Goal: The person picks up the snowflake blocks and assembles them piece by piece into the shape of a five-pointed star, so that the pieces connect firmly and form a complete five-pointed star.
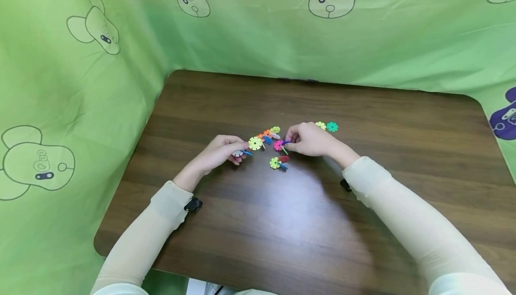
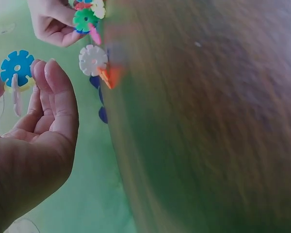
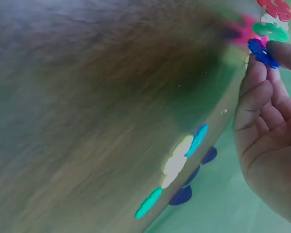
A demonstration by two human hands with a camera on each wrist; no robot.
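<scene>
Fingers and thumb of my left hand point(image 1: 224, 154) pinch a small joined group of notched plastic discs. In the left wrist view it shows a blue disc point(image 2: 17, 68), a white one point(image 2: 17, 94) on edge, and some yellow behind. My right hand point(image 1: 312, 139) pinches a dark blue disc point(image 3: 263, 53) between thumb and fingertips. A green disc point(image 3: 270, 32) and a pink disc point(image 1: 278, 145) are joined to it. Between the hands, an orange disc point(image 1: 268, 132) sits among several linked discs. Closer to me lies a yellow-green disc point(image 1: 275, 163) with red and blue ones.
Beyond the right hand, a yellow disc point(image 1: 320, 125) and a green disc point(image 1: 332, 127) lie on the brown wooden table point(image 1: 250, 232). Green printed cloth point(image 1: 258, 30) hangs along the table's back and left edges. Each wrist wears a black camera strap point(image 1: 193, 205).
</scene>
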